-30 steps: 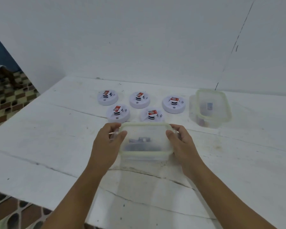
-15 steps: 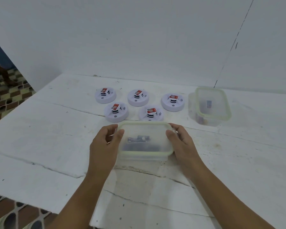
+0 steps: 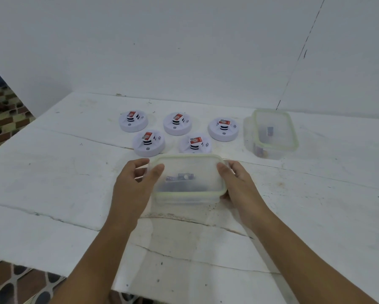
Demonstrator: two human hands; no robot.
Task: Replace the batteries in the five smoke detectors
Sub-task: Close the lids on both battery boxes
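Note:
Several white round smoke detectors lie in two rows on the white table, each with a red-labelled battery showing on top, among them one at the back left [image 3: 133,122] and one at the front right [image 3: 195,144]. In front of them stands a clear lidded container [image 3: 189,195] with a pale green rim and dark batteries inside. My left hand [image 3: 132,187] holds its left end, thumb on the lid and fingers curled at the edge. My right hand [image 3: 239,185] grips its right end, thumb on the lid's corner.
A second clear container [image 3: 251,137] stands at the back right with its lid [image 3: 293,137] resting askew on top and a few small items inside. The white wall rises just behind the table. The table's left and near edges drop to a patterned floor [image 3: 6,119].
The container has stayed in place between my hands. The fingers of my left hand have shifted slightly at its left edge. The view has moved a little.

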